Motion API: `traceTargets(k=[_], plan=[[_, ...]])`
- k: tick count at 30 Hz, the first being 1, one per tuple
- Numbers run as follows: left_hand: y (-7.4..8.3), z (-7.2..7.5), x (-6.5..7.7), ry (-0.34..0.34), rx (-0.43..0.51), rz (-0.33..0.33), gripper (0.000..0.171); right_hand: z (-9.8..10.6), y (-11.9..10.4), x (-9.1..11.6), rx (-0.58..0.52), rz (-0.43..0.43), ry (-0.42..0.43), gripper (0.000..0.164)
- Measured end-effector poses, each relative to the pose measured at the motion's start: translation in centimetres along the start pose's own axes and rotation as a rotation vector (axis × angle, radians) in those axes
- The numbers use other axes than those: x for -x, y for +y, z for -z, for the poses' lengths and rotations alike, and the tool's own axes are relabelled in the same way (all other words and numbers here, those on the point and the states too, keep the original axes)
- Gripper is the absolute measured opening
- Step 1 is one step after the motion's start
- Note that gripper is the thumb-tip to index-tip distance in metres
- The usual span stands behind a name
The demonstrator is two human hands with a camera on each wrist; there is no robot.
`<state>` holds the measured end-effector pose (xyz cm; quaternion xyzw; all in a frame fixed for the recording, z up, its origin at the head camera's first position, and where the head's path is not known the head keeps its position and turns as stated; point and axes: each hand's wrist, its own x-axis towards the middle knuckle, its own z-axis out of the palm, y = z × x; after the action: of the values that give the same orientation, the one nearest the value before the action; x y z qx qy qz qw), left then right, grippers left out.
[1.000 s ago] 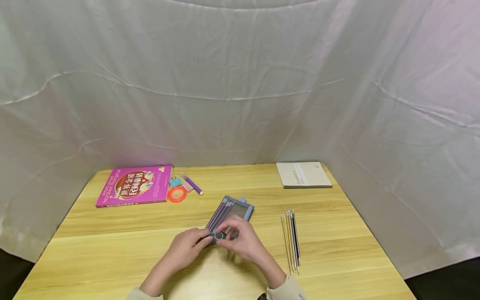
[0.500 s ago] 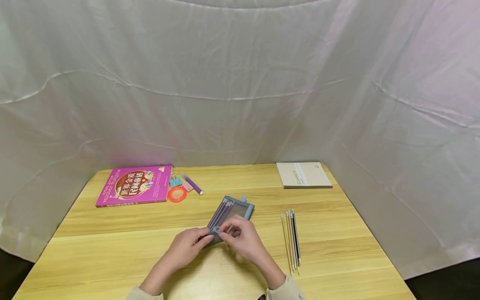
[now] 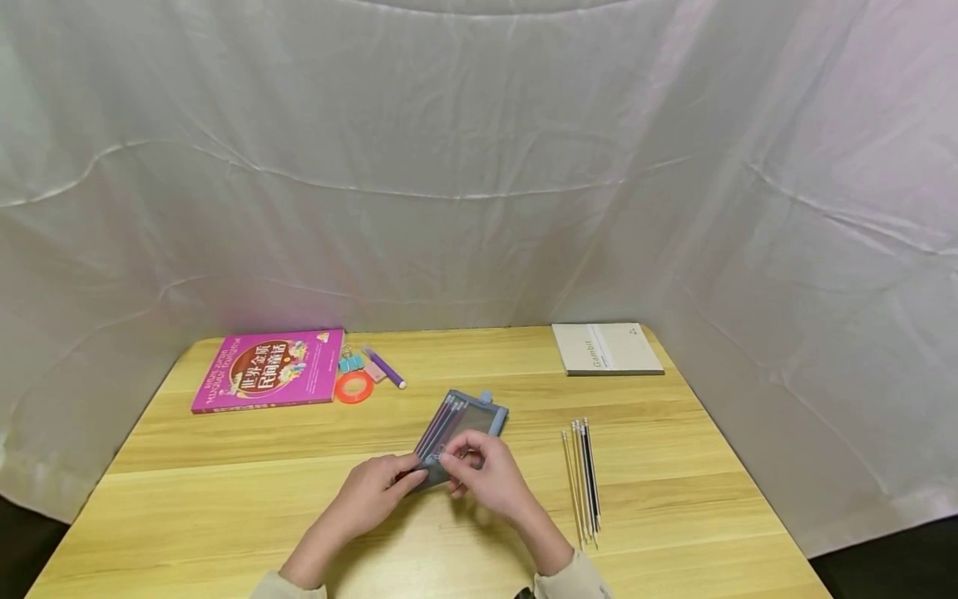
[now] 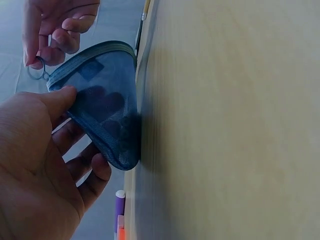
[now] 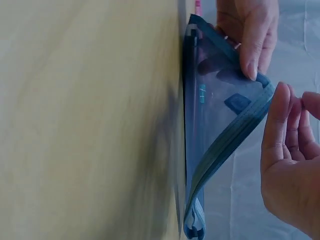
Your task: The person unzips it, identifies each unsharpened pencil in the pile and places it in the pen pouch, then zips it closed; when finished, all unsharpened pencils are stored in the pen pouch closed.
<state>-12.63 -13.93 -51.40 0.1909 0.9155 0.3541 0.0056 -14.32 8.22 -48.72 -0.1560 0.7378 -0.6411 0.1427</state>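
A blue-grey mesh zip pouch (image 3: 479, 423) lies at an angle on the table, with several pencils (image 3: 440, 426) visible inside. My left hand (image 3: 374, 497) grips its near corner, thumb on the upper face and fingers behind, as the left wrist view shows. At the same corner, my right hand (image 3: 488, 476) pinches a thin ring (image 4: 36, 78) attached to the zipper end between thumb and index finger. The zipper (image 5: 225, 140) runs along the pouch's edge in the right wrist view. The fingertips hide part of the ring.
Several loose pencils (image 3: 584, 478) lie right of the hands. A grey notebook (image 3: 609, 348) sits at the back right. At the back left are a pink book (image 3: 273, 370), an orange tape roll (image 3: 354, 388), a blue binder clip (image 3: 350, 364) and a purple marker (image 3: 385, 368).
My right hand has shifted slightly up and right, and the ring, earlier standing over a dark patch, is drawn toward it. My left hand and the pouch have stayed nearly still.
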Motion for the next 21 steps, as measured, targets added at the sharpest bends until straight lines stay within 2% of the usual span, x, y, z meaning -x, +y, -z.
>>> traceTargets(k=[3,7,15,21], plan=[[0.09,0.00,0.01,0.001,0.004,-0.008,0.024,0.14,-0.05,-0.14,-0.070,-0.034,0.024,0.018],[0.12,0.03,0.00,0.000,0.014,-0.005,0.025,0.29,0.20,-0.23,-0.085,-0.056,0.060,0.021],[-0.04,0.03,0.09,0.007,0.026,0.022,0.015,0.53,0.59,-0.20,-0.053,-0.075,0.082,0.021],[-0.06,0.08,0.04,-0.002,0.049,0.013,0.017,0.59,0.50,-0.19,-0.021,-0.090,0.080,0.020]])
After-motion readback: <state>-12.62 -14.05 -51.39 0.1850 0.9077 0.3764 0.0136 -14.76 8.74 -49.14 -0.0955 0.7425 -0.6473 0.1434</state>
